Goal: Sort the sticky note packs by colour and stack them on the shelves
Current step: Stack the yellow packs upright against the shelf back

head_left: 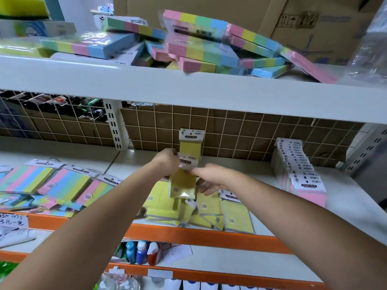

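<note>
My left hand [167, 162] grips the top of a yellow sticky note pack [183, 185] held above the middle shelf. My right hand [209, 178] reaches to the same pack from the right, fingers loosely spread beside and under it. Another yellow pack [191, 143] stands upright against the wire back panel. Several yellow packs [219, 214] lie loose on the shelf below my hands. Multicolour striped packs [52, 183] lie at the left. A row of pink packs [301, 170] stands at the right.
The top shelf [146, 84] carries a jumbled heap of multicolour packs [205, 49] in front of cardboard boxes [303, 21]. The middle shelf has an orange front edge [188, 235]. Bottles [142, 252] stand on the shelf below.
</note>
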A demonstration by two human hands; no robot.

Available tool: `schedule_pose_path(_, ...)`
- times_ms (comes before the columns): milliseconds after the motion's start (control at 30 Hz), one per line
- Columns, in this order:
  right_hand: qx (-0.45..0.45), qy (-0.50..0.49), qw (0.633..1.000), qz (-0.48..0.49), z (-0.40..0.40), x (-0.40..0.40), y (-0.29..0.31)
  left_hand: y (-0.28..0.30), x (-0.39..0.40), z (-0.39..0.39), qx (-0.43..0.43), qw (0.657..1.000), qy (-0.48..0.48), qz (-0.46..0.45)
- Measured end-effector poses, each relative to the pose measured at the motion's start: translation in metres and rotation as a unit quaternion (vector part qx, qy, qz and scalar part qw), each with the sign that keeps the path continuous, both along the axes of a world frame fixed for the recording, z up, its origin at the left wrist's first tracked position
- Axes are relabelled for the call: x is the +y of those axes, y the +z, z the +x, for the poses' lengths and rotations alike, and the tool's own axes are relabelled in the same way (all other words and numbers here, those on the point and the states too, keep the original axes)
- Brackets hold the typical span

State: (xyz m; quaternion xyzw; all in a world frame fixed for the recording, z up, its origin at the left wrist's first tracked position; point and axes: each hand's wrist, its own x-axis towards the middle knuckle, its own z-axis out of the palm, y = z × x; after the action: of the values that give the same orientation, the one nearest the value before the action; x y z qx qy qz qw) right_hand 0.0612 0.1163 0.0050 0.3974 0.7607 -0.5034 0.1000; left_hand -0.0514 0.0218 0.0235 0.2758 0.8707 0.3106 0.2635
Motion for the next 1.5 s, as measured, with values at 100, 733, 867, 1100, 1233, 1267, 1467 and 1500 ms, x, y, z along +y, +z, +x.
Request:
schedule_pose_path(100,0.018,0.024,0.999,-0.042,-0.001,0.006,-0.003,-0.003,0.008,-0.005,0.014,0.998,0.02,0.051)
schedule_pose_path(733,0.143,-0.184,0.962,0.139,-0.052,0.052,-0.061,-0.06,0.052,-0.026,-0.077,0.996,0.029,0.034)
schedule_pose_path(867,0.088,-0.146,0.971,0.169,-0.063,0.048,-0.067,-0.064,0.056,-0.029,-0.075,0.997,-0.006,-0.012)
schedule_pose_path(1100,0.095,-0.167,0.975,0.108,-0.077,0.051,-0.087,-0.067,0.065,-0.031,-0.081,0.995,-0.052,0.034)
schedule_pose_path(1233,0.116,-0.161,0.976,0.084,-0.08,0.055,-0.094,-0.07,0.062,-0.038,-0.088,0.994,-0.059,0.025)
schedule_pose_path(1267,0.112,-0.158,0.978,0.083,-0.08,0.056,-0.094,-0.069,0.061,-0.04,-0.088,0.994,-0.062,0.02)
schedule_pose_path(1467,0.114,-0.126,0.982,0.085,-0.073,0.055,-0.087,-0.068,0.058,-0.047,-0.114,0.991,-0.067,0.01)
schedule_pose_path(1500,0.114,-0.12,0.983,0.085,-0.072,0.055,-0.087,-0.069,0.058,-0.049,-0.118,0.991,-0.066,0.012)
